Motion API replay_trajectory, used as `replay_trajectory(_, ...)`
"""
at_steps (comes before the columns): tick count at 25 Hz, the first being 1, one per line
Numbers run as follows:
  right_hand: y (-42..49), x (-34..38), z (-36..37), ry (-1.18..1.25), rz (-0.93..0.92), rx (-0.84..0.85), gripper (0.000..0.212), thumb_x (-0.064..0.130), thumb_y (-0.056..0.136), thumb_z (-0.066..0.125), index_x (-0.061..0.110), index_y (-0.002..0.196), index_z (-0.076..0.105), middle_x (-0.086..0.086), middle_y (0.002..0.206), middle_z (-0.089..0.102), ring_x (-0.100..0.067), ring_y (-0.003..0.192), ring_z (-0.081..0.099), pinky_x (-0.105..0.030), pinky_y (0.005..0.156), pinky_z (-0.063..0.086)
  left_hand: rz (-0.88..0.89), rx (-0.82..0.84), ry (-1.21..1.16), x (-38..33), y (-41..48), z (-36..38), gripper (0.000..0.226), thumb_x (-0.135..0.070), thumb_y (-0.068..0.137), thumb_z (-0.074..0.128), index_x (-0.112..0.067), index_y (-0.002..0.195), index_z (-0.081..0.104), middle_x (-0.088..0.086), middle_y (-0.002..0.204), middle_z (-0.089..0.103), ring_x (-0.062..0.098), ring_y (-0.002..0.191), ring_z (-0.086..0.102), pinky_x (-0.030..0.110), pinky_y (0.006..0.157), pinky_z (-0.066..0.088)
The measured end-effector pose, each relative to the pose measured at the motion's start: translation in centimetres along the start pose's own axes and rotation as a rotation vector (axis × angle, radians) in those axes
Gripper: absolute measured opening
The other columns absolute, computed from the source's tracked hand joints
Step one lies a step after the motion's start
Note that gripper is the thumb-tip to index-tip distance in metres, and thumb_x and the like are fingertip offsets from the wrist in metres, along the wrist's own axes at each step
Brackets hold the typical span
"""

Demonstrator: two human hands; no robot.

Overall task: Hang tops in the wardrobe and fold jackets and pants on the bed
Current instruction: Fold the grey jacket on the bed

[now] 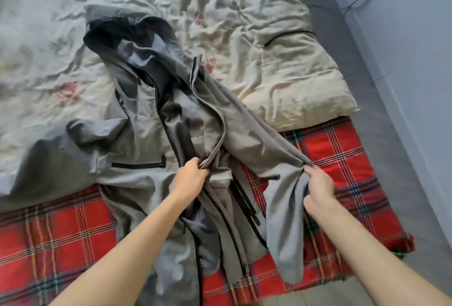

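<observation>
Between my left hand and right hand, both pinching the grey jacket, I'd pull its sleeve taut, then fold inward.

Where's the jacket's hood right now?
In the head view, upper left of centre: the hood lies at the far end of the grey jacket, on the crumpled cream duvet, away from the red plaid blanket.

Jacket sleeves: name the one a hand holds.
The sleeve over the plaid blanket, gripped by the right hand; the other sleeve lies untouched at left.
</observation>
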State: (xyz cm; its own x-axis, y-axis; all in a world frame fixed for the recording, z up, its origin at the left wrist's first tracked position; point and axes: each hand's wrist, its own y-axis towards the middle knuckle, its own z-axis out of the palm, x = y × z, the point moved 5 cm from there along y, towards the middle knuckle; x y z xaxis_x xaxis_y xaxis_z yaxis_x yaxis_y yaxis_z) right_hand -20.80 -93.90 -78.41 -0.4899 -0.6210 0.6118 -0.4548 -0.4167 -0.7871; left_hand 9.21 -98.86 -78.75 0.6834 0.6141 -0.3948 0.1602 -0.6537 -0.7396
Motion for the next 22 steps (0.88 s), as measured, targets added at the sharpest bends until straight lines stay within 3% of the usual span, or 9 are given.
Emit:
replay_trajectory(2,1.4,5.5,1.1,-0.05,-0.285,0.015,0.016,0.011,0.1,0.053,0.011,0.114,0.061,-0.003,0.099,0.066,-0.013,0.091,0.064,-0.031,0.084,0.05,0.015,-0.057,-0.124,1.7,-0.9,-2.2,0.008,-0.018,0.093,0.058,-0.014,0.086,0.058,0.003,0.08,0.063,0.031,0.087,0.059,0.033,0.064,0.039)
replay_trajectory(4,1.3,7.8,2.0,-0.423,-0.492,0.134,0.043,0.026,0.092,0.068,0.014,0.13,0.052,0.002,0.121,0.06,-0.008,0.107,0.058,-0.03,0.095,0.046,-0.011,-0.08,-0.235,3.6,-2.3,-3.6,0.01,-0.022,0.096,0.056,-0.025,0.088,0.062,0.002,0.087,0.066,0.029,0.091,0.062,0.035,0.069,0.048)
replay_trajectory(6,1.7,4.8,0.9,-0.999,-0.461,0.162,0.073,0.033,0.084,0.076,0.011,0.142,0.039,-0.005,0.135,0.054,-0.022,0.121,0.054,-0.036,0.098,0.044,-0.084,-0.031,-0.264,4.7,-3.8,-3.7,0.014,-0.021,0.098,0.052,-0.031,0.095,0.061,0.004,0.097,0.066,0.026,0.091,0.064,0.043,0.07,0.059)
replay_trajectory(8,1.8,-0.9,-1.4,-1.366,-0.254,0.142,0.056,0.03,0.089,0.068,0.001,0.131,0.046,-0.022,0.125,0.06,-0.039,0.116,0.058,-0.041,0.088,0.045,-0.13,0.045,-0.213,4.6,-4.6,-3.2,0.019,-0.014,0.098,0.047,-0.025,0.105,0.06,0.009,0.101,0.066,0.03,0.087,0.068,0.045,0.065,0.062)
replay_trajectory(12,0.2,1.8,3.8,-0.588,-0.028,0.321,0.019,0.002,0.091,0.057,-0.005,0.108,0.059,-0.018,0.099,0.068,-0.028,0.088,0.066,-0.029,0.067,0.054,-0.138,0.366,-0.354,-0.3,-6.3,-1.5,0.017,-0.009,0.103,0.044,-0.008,0.113,0.058,0.021,0.092,0.071,0.037,0.078,0.071,0.051,0.072,0.061)
replay_trajectory(15,-0.1,17.6,8.1,-0.033,-0.361,0.368,0.03,0.008,0.092,0.064,0.002,0.121,0.06,-0.013,0.11,0.07,-0.026,0.101,0.068,-0.028,0.081,0.056,-0.07,0.673,-0.457,-6.2,-8.8,-0.3,0.014,-0.01,0.103,0.048,0.001,0.11,0.053,0.028,0.094,0.07,0.036,0.076,0.071,0.04,0.067,0.061)
replay_trajectory(17,-2.4,24.8,8.6,-0.109,-0.657,0.507,0.049,0.028,0.091,0.068,0.016,0.135,0.051,-0.005,0.13,0.064,-0.017,0.119,0.062,-0.029,0.098,0.049,-0.008,0.666,-0.606,-10.1,-9.4,0.2,0.013,-0.006,0.102,0.047,0.002,0.104,0.057,0.027,0.089,0.07,0.031,0.068,0.072,0.035,0.06,0.061)
replay_trajectory(19,-4.0,22.7,6.8,-0.423,-0.656,0.611,0.084,0.049,0.078,0.077,0.023,0.147,0.037,0.005,0.135,0.055,-0.004,0.12,0.056,-0.022,0.102,0.044,0.064,0.545,-0.833,-13.9,-8.9,0.3,0.016,-0.003,0.102,0.044,0.004,0.101,0.059,0.019,0.081,0.072,0.026,0.062,0.072,0.033,0.057,0.061)
replay_trajectory(22,-6.2,9.6,3.3,-0.797,-0.479,0.785,0.092,0.028,0.075,0.086,0.025,0.15,0.034,0.014,0.131,0.056,0.002,0.12,0.056,-0.012,0.096,0.042,0.217,0.517,-1.04,-19.4,-7.4,0.3,0.02,-0.003,0.102,0.041,0.002,0.111,0.058,0.016,0.093,0.074,0.025,0.075,0.073,0.032,0.068,0.062)
